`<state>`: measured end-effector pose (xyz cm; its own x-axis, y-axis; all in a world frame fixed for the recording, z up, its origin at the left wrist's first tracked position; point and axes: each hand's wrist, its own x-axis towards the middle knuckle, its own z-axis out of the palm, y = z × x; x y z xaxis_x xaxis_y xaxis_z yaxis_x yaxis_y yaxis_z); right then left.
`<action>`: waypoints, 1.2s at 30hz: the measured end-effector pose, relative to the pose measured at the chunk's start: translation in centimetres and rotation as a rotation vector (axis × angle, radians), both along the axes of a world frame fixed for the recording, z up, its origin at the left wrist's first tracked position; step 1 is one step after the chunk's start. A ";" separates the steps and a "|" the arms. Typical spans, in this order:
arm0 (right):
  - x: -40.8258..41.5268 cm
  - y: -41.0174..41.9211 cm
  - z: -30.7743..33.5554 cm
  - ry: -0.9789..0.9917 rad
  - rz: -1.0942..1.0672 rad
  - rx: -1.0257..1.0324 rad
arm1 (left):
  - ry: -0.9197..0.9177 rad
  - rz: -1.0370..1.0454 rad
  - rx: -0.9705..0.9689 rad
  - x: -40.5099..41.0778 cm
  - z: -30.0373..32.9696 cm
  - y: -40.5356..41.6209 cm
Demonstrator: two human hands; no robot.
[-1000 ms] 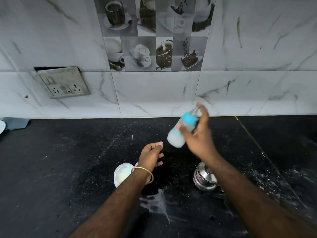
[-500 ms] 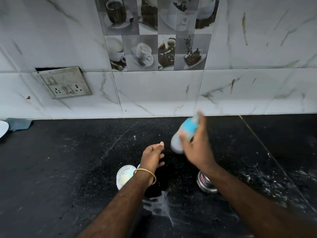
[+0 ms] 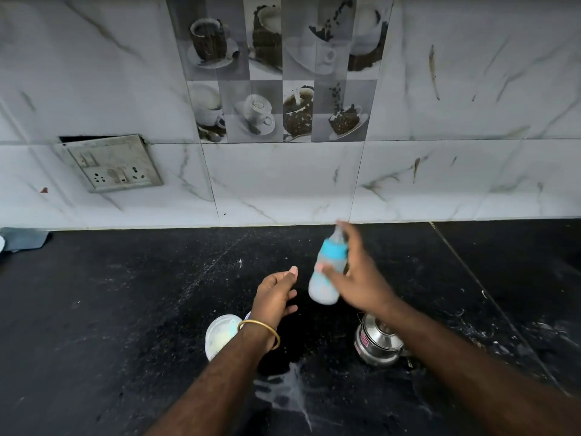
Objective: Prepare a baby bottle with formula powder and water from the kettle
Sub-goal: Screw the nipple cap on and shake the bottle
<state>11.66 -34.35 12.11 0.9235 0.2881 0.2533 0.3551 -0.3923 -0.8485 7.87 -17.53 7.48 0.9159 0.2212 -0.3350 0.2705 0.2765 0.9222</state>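
My right hand grips a baby bottle with a blue collar and milky white liquid inside, held in the air above the black counter and tilted with its teat up and to the right. The bottle looks blurred. My left hand, with a gold bangle on the wrist, hovers just left of the bottle, fingers apart and holding nothing. Under my left wrist a round white tub of powder stands on the counter. A small steel kettle sits beneath my right forearm.
White liquid is spilled on the counter near the front, between my arms. A marble-tiled wall with a socket plate rises behind. A blue-grey cloth lies at the far left edge.
The bottle in my right hand has swung down and back up with its tilt changing. My left hand stays in place, open beside it.
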 end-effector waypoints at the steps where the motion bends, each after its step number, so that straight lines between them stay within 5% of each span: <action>1: 0.8 0.0 1.4 -0.055 -0.103 0.213 | 0.007 0.002 0.007 0.1 0.0 0.1; 3: 1.8 0.0 3.0 -0.161 -0.304 0.519 | 0.012 0.006 0.011 0.1 -0.1 0.2; 4: 1.7 0.2 2.7 -0.178 -0.358 0.488 | 0.014 0.007 0.011 0.1 0.0 0.2; 8: -0.5 0.4 -2.3 0.084 -0.014 -0.172 | 0.013 0.007 0.006 0.1 0.1 0.0; 13: 1.2 1.3 1.6 -0.180 -0.299 0.511 | 0.017 0.015 0.020 0.3 -0.1 0.2; 15: 0.8 1.6 0.3 -0.234 -0.303 0.261 | 0.018 0.017 0.018 0.3 -0.1 0.1; 18: -0.4 0.9 -2.1 0.133 0.084 -0.302 | 0.012 0.015 0.001 0.4 0.1 -0.1; 19: -0.2 0.8 -1.7 0.158 0.109 -0.242 | 0.007 0.012 0.002 0.4 0.1 0.0; 23: 1.6 1.2 2.2 0.015 -0.247 0.524 | 0.005 0.014 0.019 0.3 0.1 0.5; 25: 0.9 1.4 1.2 -0.072 -0.246 0.340 | 0.007 0.017 0.020 0.2 0.1 0.5; 28: -1.1 1.0 -1.4 0.169 0.040 -0.174 | 0.001 0.018 0.020 0.0 0.3 0.2; 33: 1.0 1.0 2.3 -0.119 -0.297 0.586 | -0.009 0.023 0.049 0.2 0.5 0.0; 34: 0.8 1.2 2.1 -0.194 -0.368 0.565 | -0.005 0.025 0.046 0.1 0.5 -0.1; 36: 0.3 1.3 -0.2 -0.163 -0.277 0.158 | 0.000 0.029 0.043 0.1 0.5 -0.3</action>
<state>11.95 -33.08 11.89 0.9048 -0.0224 0.4253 0.3894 -0.3609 -0.8474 7.97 -17.85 8.02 0.9088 0.2618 -0.3249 0.2632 0.2444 0.9333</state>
